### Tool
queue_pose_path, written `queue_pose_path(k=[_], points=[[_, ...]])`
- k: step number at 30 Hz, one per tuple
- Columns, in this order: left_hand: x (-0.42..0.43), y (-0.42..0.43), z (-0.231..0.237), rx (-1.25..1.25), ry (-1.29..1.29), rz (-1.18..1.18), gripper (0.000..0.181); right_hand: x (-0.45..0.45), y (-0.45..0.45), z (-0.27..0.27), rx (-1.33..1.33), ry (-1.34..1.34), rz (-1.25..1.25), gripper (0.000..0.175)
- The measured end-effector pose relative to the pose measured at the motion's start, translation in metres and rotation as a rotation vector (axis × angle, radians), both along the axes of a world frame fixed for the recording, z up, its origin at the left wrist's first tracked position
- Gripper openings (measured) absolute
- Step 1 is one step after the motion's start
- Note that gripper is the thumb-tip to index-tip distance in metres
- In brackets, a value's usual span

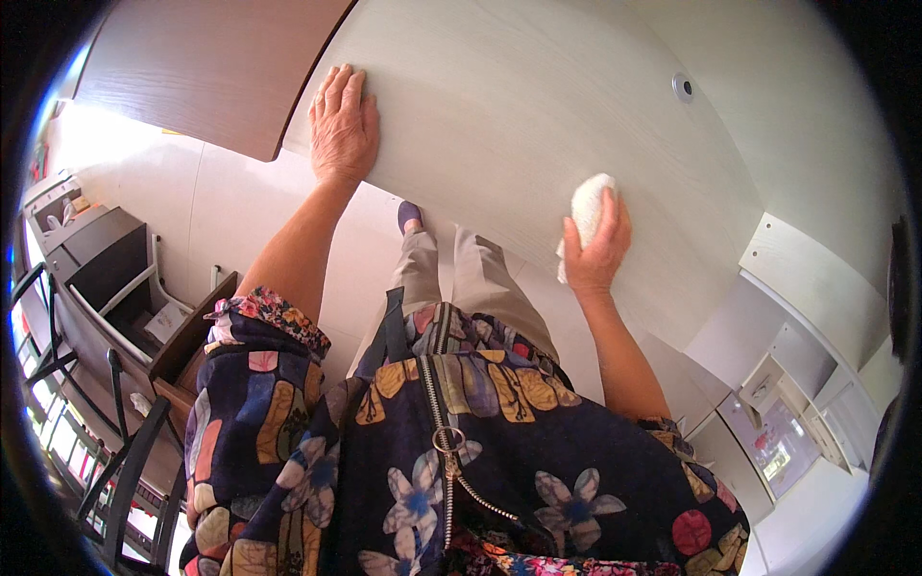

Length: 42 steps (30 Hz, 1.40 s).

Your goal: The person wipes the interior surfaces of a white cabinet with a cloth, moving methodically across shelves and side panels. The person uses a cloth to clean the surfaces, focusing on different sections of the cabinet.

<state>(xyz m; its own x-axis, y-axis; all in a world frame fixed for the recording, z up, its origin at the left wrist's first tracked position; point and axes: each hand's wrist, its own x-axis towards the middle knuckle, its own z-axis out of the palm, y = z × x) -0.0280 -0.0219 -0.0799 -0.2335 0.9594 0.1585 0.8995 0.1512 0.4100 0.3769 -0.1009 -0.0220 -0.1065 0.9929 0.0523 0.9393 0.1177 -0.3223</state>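
Note:
A pale wood-grain desktop (475, 122) spans the view before me. My left hand (344, 126) lies flat on it near its left edge, fingers close together, holding nothing. Farther right, my right hand (601, 241) grips a folded white cloth (592, 205), which rests on the desktop close to its near edge. Part of the cloth is hidden under my fingers and palm.
A darker brown tabletop (209, 65) adjoins at the upper left. A round cable grommet (682, 88) sits at the desktop's far right. Pale shelving (807, 270) stands on the right. Dark furniture (108, 245) and black metal frames (130, 475) are at the left.

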Motion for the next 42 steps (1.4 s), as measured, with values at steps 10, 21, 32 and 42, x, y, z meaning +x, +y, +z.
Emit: queue_pose_path(k=[10, 21, 32, 42], points=[[0.003, 0.0, 0.007, 0.001, 0.017, -0.013, 0.044, 0.01, -0.059, 0.015, -0.008, -0.003, 0.207, 0.084], [0.006, -0.002, 0.013, -0.012, 0.0, 0.0, 0.044, -0.083, 0.036, 0.003, 0.03, 0.069, 0.131, 0.082], [0.004, -0.002, 0.008, -0.013, 0.016, 0.002, 0.043, -0.147, 0.141, -0.027, 0.197, 0.075, 0.241, 0.089], [0.002, -0.002, 0.006, -0.02, -0.004, 0.01, 0.044, -0.185, 0.102, -0.011, 0.133, 0.187, 0.443, 0.083]])
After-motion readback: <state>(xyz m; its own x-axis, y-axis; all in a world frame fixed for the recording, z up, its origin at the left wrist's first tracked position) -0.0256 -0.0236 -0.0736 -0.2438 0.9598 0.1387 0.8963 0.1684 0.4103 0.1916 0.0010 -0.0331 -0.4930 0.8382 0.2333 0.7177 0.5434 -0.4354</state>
